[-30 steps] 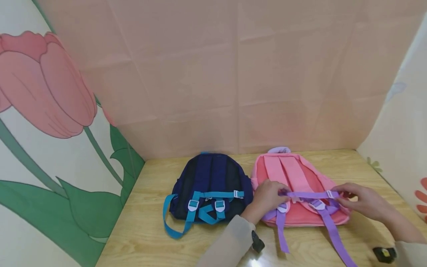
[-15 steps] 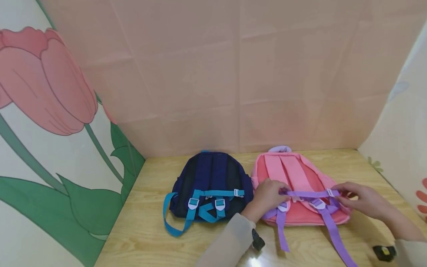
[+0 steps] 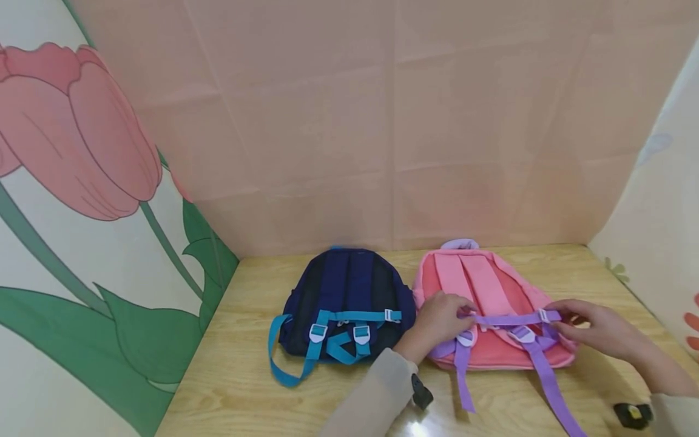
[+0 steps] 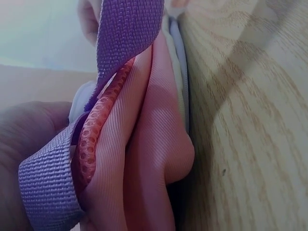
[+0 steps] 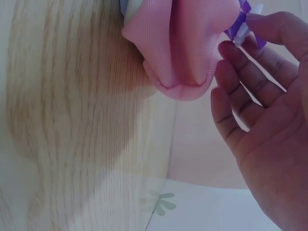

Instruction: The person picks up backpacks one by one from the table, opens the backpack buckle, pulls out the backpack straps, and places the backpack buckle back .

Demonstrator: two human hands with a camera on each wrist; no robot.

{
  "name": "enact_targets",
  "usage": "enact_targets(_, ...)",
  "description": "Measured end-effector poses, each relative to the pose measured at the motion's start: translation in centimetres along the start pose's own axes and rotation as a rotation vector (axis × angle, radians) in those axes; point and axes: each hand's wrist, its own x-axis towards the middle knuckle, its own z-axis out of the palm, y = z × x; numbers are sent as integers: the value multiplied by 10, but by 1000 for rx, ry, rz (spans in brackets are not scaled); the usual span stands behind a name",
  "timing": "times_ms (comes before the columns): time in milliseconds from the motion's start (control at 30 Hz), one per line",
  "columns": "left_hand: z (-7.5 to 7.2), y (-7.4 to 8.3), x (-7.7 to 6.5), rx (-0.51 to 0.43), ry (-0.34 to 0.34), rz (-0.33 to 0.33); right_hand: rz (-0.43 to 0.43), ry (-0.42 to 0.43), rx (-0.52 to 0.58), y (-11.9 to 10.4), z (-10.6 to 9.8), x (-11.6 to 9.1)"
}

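Observation:
A pink backpack (image 3: 486, 357) lies with its straps facing up. Across its lower part runs a purple strap (image 3: 510, 320), fairly taut. My left hand (image 3: 439, 321) pinches the strap's left end, its fingertips partly hidden. With thumb and fingers, my right hand (image 3: 597, 328) pinches the other end by a white buckle (image 3: 543, 315). In the right wrist view, the remaining fingers (image 5: 228, 108) are spread loosely below the white buckle (image 5: 242, 34). The left wrist view has a purple strap (image 4: 130, 29) looping close to the camera, with the left hand (image 4: 24, 134) behind it.
A navy backpack (image 3: 349, 285) with blue straps (image 3: 286, 376) lies just left of the pink one. Two loose purple strap ends (image 3: 551, 379) hang towards the near side of the wooden table (image 3: 229, 364). A pinkish backdrop (image 3: 327, 152) rises behind.
The head view has shifted slightly. Both hands keep their hold on the purple strap, and its right end sits a touch higher than before.

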Motion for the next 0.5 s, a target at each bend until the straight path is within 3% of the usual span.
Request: enact_targets(500, -16, 5, -2, 101, 48, 2, 28, -23, -21, 2, -13, -2)
